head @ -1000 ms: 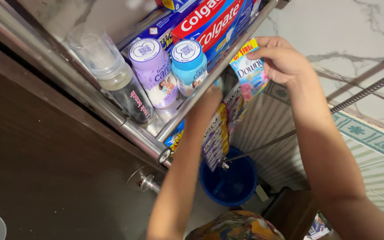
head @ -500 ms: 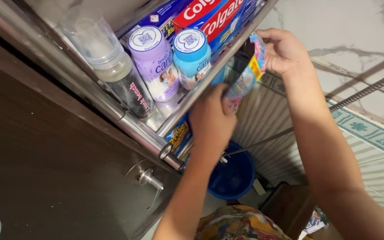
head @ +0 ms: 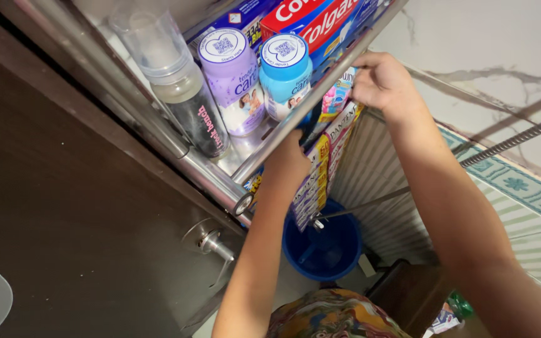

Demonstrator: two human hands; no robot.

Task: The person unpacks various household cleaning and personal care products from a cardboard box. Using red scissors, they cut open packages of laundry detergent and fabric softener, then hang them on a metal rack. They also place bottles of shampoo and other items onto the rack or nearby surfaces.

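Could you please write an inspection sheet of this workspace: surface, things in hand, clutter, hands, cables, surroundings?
Surface: steel shelf rack fixed beside a dark wooden door.
Things in hand: hanging sachet strips draped over the shelf's front rail; a pink and blue sachet at the top.
Clutter: purple bottle, blue bottle, dark bottle with a clear cap, toothpaste boxes.
Hands: left hand reaches up under the rail against the strips; right hand grips the sachet top at the rail.
Cables: nothing seen; only a metal shower hose.
Surroundings: blue bucket on the floor, tiled wall.
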